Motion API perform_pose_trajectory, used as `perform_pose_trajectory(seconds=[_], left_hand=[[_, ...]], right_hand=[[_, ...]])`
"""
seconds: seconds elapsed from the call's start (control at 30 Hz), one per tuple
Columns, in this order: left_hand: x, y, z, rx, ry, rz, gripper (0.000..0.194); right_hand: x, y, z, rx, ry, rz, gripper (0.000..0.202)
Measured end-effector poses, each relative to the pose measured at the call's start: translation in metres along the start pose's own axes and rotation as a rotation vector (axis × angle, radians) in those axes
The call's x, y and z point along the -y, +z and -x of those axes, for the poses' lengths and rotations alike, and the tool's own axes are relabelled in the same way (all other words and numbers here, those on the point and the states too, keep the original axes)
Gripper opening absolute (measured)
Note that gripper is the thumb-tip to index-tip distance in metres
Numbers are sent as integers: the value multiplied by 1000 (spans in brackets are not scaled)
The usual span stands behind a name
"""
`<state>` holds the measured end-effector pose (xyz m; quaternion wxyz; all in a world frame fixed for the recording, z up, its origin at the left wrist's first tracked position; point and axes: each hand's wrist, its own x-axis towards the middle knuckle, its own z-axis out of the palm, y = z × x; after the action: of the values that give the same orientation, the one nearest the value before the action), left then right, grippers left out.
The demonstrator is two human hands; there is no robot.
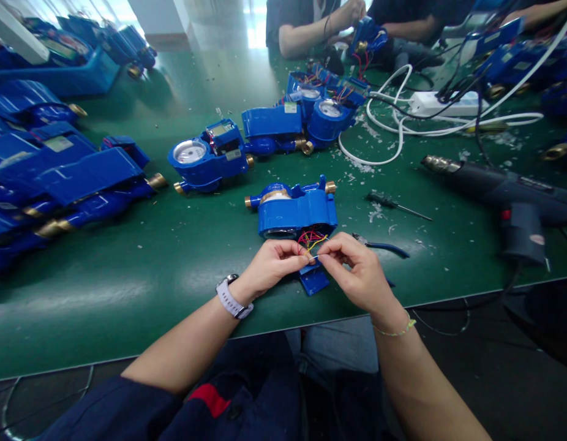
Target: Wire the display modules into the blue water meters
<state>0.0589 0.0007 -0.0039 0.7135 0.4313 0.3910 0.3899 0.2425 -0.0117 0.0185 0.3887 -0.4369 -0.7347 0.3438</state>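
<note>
In front of me a blue water meter [295, 211] with brass pipe ends lies tipped on the table. Red and yellow wires [313, 237] come out of its near side. My left hand [277, 266], with a watch on the wrist, pinches a thin wire near the meter. The fingertips of my right hand [357, 266] are closed on the same thin pale wire [313, 257], just to the right. Below the fingers sits a small blue cover [315, 280], partly hidden by them. Cutters with a dark blue handle [387, 246] lie beside my right hand, their head partly covered.
A heat gun [495, 190] and a screwdriver [398, 206] lie to the right, among plastic scraps. Several blue meters [210, 156] stand farther back and at the left [67, 165]. A white power strip [449, 104] trails cables. Co-workers' arms [306, 37] are across the table [196, 263].
</note>
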Motion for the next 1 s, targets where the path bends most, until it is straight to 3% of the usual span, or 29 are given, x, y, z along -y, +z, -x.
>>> perform_pose_trajectory(seconds=[0.37,1.0], left_hand=[[-2,2,1,-25,-19,-63,27],[0,2,2,-17,20,-107,24]], right_hand=[[2,-3,-2,41,-89,95,11],[2,-2,-2,2,-46,95,11]])
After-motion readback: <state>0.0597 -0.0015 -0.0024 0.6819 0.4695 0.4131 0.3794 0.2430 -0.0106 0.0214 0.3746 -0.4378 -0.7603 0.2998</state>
